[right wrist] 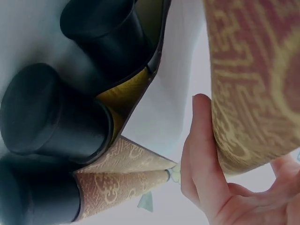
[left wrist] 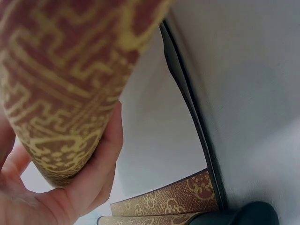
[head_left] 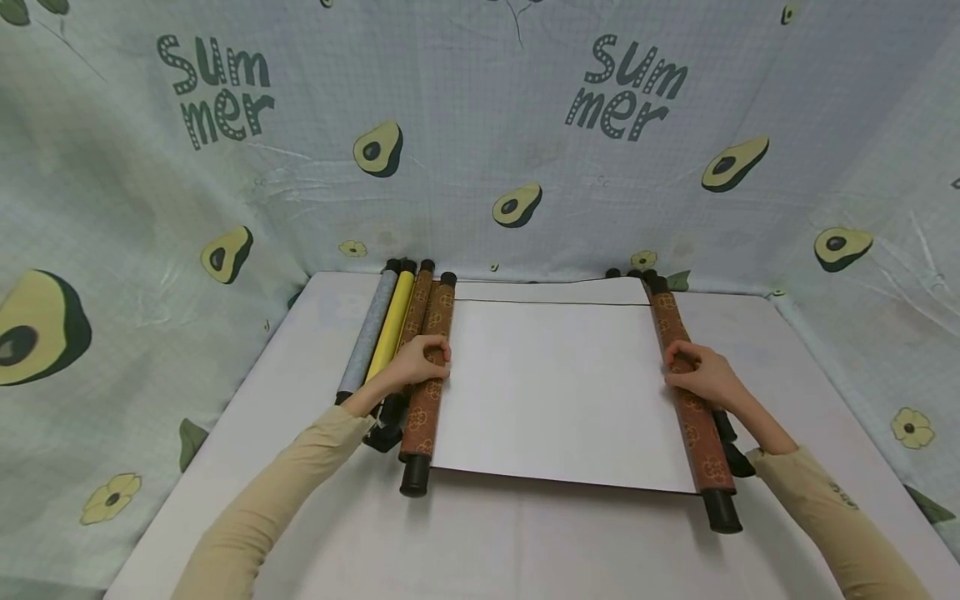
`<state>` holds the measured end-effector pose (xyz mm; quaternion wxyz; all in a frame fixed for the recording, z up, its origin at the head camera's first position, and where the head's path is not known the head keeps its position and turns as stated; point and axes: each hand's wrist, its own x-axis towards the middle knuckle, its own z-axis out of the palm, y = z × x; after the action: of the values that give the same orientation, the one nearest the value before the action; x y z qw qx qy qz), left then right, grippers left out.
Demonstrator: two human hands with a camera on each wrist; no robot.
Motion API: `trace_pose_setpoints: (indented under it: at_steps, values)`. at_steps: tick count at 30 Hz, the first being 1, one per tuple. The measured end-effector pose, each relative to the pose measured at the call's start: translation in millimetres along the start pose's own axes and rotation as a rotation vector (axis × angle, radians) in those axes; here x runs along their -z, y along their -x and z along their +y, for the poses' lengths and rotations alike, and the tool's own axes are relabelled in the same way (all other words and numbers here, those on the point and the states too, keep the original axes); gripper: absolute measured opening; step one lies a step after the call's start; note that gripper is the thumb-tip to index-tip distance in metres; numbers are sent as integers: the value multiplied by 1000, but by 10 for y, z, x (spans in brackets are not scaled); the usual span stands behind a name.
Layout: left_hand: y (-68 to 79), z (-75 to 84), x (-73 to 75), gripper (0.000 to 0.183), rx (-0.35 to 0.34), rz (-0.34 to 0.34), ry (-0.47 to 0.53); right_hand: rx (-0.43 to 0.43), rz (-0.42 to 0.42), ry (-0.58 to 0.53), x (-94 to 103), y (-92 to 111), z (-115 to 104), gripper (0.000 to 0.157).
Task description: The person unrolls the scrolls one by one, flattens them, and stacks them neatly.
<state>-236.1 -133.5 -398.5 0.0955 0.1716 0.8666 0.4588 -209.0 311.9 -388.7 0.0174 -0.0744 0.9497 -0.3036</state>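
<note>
A hanging scroll with a blank white sheet [head_left: 562,392] is stretched between two brown, gold-patterned rolls with black end knobs. My left hand [head_left: 422,360] grips the left roll [head_left: 423,417], its fingers and thumb curled round it. On the other side my right hand [head_left: 705,379] holds the right roll [head_left: 702,450] the same way. In both wrist views the patterned roll [left wrist: 70,108] sits between fingers and thumb. The sheet's near edge appears raised off the table, casting a shadow. Another white sheet [head_left: 555,292] shows behind its far edge.
Left of the held scroll lie a grey roll [head_left: 371,329], a yellow roll [head_left: 393,321] and a brown roll [head_left: 417,308], side by side. Black knobs [right wrist: 35,110] of other rolls poke out below the right roll. A white table [head_left: 517,542] meets a printed cloth wall [head_left: 450,83] behind.
</note>
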Motion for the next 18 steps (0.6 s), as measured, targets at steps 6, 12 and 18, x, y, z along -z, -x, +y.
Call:
trace_pose_setpoints:
  at_steps: [6,12,18]
  values:
    - [0,-24,23,16,-2,8,15,-11,12,31,5,3,22,16]
    - [20,-53,64,18,-17,8,5,5,-2,13,36,18,8,18]
    - [41,-97,128,23,-22,-7,63,21,-10,29,67,15,58,24]
